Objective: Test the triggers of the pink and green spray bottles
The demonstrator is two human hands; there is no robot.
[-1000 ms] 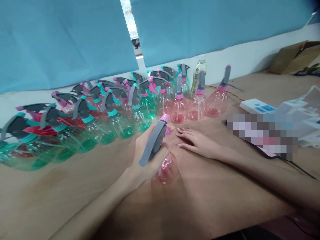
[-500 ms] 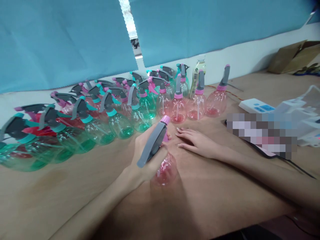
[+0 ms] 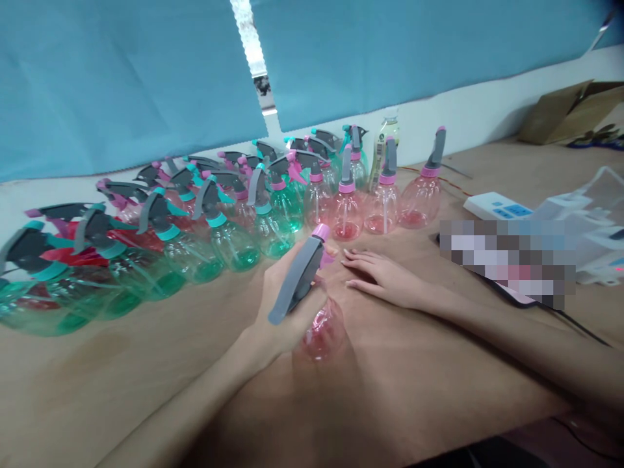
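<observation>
A pink spray bottle point(image 3: 325, 331) with a grey and pink trigger head stands in front of me on the brown table point(image 3: 414, 383). My left hand point(image 3: 277, 312) is wrapped round its neck, with part of the palm hidden behind the grey head. My right hand point(image 3: 383, 276) lies flat on the table to the right of the bottle, fingers stretched towards it and holding nothing. Beyond my hands stand more pink spray bottles point(image 3: 346, 218). Green spray bottles point(image 3: 238, 250) with turquoise collars run off to the left.
A clear drink bottle point(image 3: 379, 156) stands behind the pink bottles. On the right are a white power strip point(image 3: 494, 207), a phone-like flat object point(image 3: 517, 298) with a blurred-out surface and translucent plastic containers point(image 3: 597, 224). A cardboard box point(image 3: 560, 117) sits at the back right, near the wall.
The view has shifted very slightly. My left hand keeps its grip on the pink spray bottle, and my right hand stays flat on the table.
</observation>
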